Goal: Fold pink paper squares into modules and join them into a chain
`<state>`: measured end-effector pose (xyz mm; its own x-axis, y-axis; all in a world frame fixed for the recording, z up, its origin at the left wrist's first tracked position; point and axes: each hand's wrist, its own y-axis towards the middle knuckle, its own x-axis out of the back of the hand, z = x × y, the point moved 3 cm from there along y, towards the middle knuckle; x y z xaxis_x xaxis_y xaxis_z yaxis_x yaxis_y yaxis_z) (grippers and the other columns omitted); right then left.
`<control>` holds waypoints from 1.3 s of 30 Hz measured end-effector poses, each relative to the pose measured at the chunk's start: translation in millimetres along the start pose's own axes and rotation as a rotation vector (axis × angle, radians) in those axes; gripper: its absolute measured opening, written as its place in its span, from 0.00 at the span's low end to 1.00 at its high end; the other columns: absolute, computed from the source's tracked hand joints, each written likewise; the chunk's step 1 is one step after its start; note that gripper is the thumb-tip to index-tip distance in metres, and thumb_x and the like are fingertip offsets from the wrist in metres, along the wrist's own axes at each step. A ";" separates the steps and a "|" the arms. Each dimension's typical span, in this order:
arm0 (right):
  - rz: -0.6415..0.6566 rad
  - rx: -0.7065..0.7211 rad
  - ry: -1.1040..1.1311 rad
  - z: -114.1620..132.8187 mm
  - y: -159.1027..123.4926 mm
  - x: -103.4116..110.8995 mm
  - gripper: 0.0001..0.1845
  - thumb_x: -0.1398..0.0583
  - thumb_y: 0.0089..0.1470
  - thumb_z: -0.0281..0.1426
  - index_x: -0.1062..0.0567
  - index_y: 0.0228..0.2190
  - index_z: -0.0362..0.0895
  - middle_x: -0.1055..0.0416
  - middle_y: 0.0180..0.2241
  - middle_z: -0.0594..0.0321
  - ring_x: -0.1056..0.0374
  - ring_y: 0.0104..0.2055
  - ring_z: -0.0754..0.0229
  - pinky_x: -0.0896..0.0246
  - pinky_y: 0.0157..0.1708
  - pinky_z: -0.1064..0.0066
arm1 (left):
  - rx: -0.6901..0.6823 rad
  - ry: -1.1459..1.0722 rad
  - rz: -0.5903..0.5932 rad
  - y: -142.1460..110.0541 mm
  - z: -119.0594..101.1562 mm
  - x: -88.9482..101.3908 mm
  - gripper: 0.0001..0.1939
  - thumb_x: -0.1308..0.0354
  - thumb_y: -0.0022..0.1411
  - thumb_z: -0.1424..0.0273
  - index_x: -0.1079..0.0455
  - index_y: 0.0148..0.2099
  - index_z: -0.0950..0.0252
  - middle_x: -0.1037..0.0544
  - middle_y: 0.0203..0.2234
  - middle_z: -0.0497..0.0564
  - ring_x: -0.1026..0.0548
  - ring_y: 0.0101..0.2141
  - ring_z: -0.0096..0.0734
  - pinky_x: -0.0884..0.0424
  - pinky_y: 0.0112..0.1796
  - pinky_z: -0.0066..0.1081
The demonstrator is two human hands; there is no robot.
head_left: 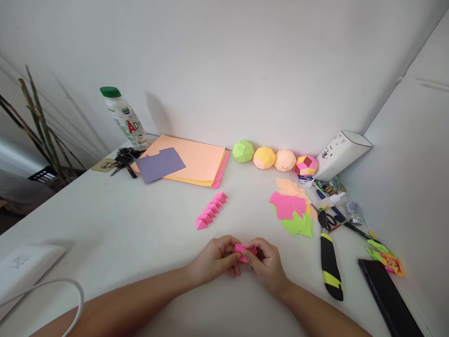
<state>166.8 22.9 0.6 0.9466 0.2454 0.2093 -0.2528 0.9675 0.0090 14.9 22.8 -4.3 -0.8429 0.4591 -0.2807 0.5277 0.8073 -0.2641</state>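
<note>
Between my two hands is a small folded piece of pink paper (240, 248), held just above the table. My left hand (219, 257) pinches its left side, with the thumb across the front. On its right side, my right hand (268, 264) grips it with thumb and fingers. The fingers cover much of the paper, so its full shape is hidden. Beyond my hands lies a slanting row of several folded pink paper units (211, 210). Loose pink paper pieces (288, 205) and green paper pieces (297, 224) lie to the right.
Along the wall stand a green paper ball (242, 151) and several others. Peach sheets (196, 154) carry a purple paper (159, 164) at the back left, near a bottle (128, 119) and keys (124, 159). A black-and-yellow handled tool (330, 267) and a black case (389, 297) lie right.
</note>
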 end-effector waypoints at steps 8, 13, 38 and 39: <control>0.134 -0.161 0.060 0.5 3.4 0.8 0.12 0.41 0.53 0.38 0.31 0.32 0.41 0.36 0.19 0.68 0.40 0.19 0.68 0.43 0.19 0.76 | -0.029 -0.086 -0.058 0.1 -2.4 2.8 0.15 0.43 0.58 0.59 0.38 0.35 0.65 0.24 0.23 0.48 0.25 0.22 0.28 0.29 0.24 0.29; 0.139 -0.172 0.094 1.9 6.6 1.8 0.14 0.42 0.53 0.40 0.32 0.27 0.41 0.35 0.16 0.68 0.39 0.17 0.67 0.43 0.18 0.75 | -0.022 -0.061 -0.045 -1.1 -2.1 1.5 0.15 0.42 0.57 0.59 0.37 0.36 0.66 0.24 0.24 0.48 0.25 0.23 0.29 0.28 0.26 0.30; 0.145 -0.144 0.043 1.2 4.0 0.5 0.17 0.45 0.55 0.44 0.33 0.28 0.41 0.34 0.18 0.67 0.41 0.17 0.68 0.45 0.19 0.75 | -0.013 -0.009 -0.058 -0.2 3.8 2.2 0.17 0.44 0.57 0.56 0.37 0.36 0.67 0.27 0.22 0.46 0.26 0.18 0.26 0.31 0.20 0.26; 0.143 -0.145 0.041 1.4 4.0 0.6 0.17 0.45 0.55 0.44 0.33 0.28 0.42 0.35 0.18 0.67 0.41 0.17 0.68 0.45 0.18 0.75 | -0.014 -0.009 -0.058 -0.3 4.1 2.5 0.17 0.44 0.57 0.56 0.37 0.36 0.67 0.27 0.22 0.46 0.26 0.18 0.26 0.31 0.19 0.26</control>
<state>166.0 26.8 2.1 0.9113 0.3801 0.1581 -0.3565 0.9207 -0.1589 13.0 22.1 -8.8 -0.8709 0.4081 -0.2739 0.4765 0.8377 -0.2669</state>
